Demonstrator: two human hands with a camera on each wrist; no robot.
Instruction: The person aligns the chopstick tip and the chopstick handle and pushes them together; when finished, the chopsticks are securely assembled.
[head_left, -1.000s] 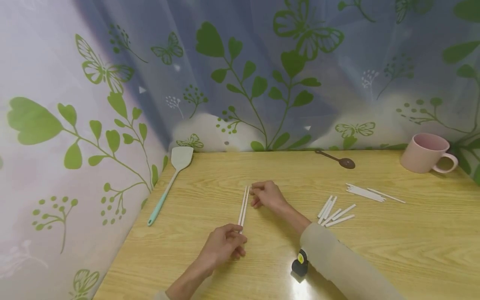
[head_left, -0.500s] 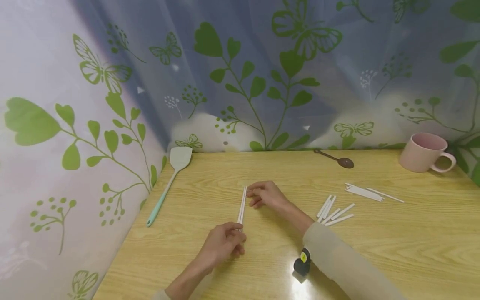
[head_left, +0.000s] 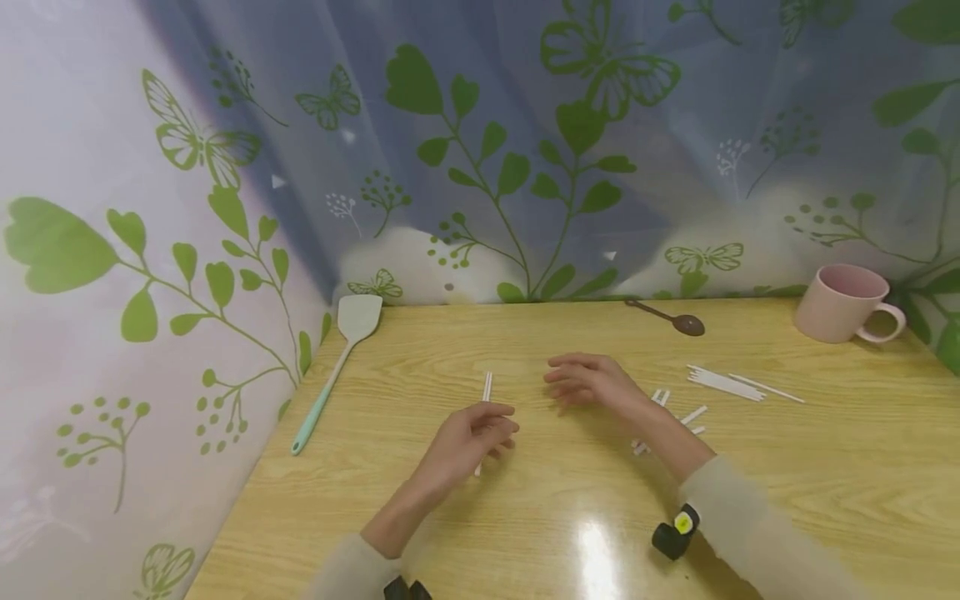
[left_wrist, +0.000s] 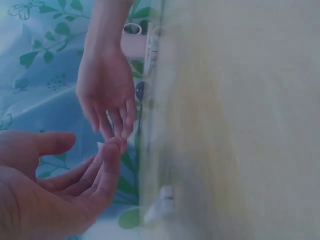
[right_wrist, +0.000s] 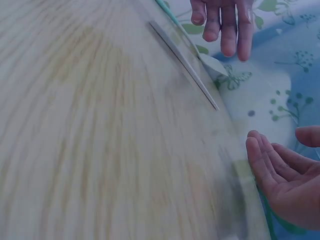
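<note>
Two thin white sticks lie side by side on the wooden table. My left hand hovers over their middle in the head view and hides part of them. The right wrist view shows the sticks on the tabletop, apart from the fingers of that left hand. To the right, my right hand is raised with relaxed fingers and holds nothing. Its forearm partly covers several short white sticks. Both palms appear in the left wrist view, the left hand near, the right hand beyond.
A spatula with a mint handle lies at the left edge. Several thin white sticks lie in a bundle at right. Behind are a brown spoon and a pink mug. A patterned curtain borders the table.
The two sticks, earlier slightly apart at the top, came together. My left hand let go of their near end and moved up over them; my right hand moved away to the right.
</note>
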